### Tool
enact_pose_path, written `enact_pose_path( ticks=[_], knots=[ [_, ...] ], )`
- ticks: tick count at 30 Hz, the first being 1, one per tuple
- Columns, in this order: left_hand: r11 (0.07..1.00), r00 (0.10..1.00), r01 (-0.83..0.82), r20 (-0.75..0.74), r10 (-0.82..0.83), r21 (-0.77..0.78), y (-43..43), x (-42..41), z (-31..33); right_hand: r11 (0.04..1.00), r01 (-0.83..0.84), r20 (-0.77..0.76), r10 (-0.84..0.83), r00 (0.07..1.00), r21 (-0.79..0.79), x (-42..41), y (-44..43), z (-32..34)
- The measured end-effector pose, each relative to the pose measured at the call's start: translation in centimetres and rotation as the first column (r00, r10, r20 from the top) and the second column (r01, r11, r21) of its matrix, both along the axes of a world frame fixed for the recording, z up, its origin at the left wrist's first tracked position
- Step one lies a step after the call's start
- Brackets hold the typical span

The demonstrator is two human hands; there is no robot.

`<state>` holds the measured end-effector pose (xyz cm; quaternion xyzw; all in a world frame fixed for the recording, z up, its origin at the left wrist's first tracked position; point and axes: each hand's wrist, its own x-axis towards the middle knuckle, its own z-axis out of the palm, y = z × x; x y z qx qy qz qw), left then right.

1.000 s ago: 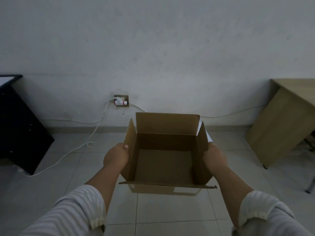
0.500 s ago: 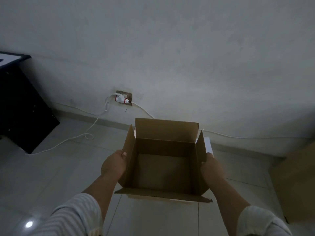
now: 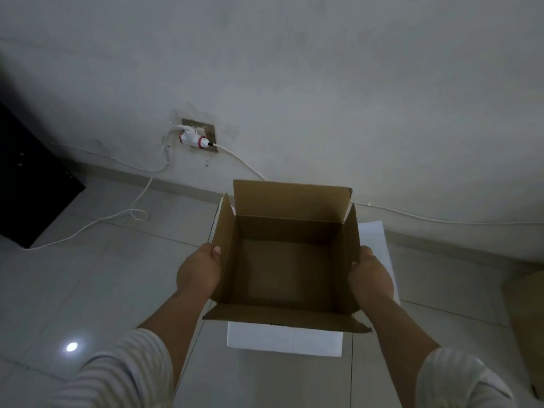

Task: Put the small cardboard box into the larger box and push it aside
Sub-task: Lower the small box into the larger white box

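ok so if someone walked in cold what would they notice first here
An open brown cardboard box held mid-frame, its inside empty, with the left hand and right hand gripping opposite side walls. White panels show just beneath it. On the wall behind, a white plug with a red ring trails a white cable across the tiled floor.

No legible text, label, brand, number or sign anywhere. Dark marks along the near edge of the cardboard box (image 3: 287,269) — under the front flap — too small and dim to read. Nothing printed on its inner walls or flaps, nor on the white outer faces.
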<state>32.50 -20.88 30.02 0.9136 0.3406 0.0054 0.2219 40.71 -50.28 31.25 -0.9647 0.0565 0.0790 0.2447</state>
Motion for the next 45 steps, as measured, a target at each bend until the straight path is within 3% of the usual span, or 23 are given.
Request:
enact_pose_path(
  ticks=[19, 30, 37, 45],
  knots=[
    [0.999, 0.997, 0.006, 0.079, -0.009, 0.044, -0.8, 4.8, -9.0, 1.0, 0.013, 0.067, -0.013, 0.998, 0.0, 4.4, 0.3, -9.3],
    [1.0, 0.995, 0.009, 0.096, -0.01, 0.006, -1.7, 4.2, -20.8, 1.0, 0.022, 0.089, -0.021, 0.996, -0.008, 3.9, 0.4, -20.8],
    [0.998, 0.99, 0.02, 0.136, -0.028, 0.063, -2.2, 5.4, -28.3, 1.0, 0.006, 0.135, -0.005, 0.991, -0.011, 5.2, -0.1, -28.0],
    [0.999, 0.999, 0.039, 0.006, -0.04, 0.032, -3.4, 5.6, -31.5, 0.992, -0.084, 0.061, 0.09, 0.994, -0.09, 5.2, -0.3, -31.9]
  ],
)
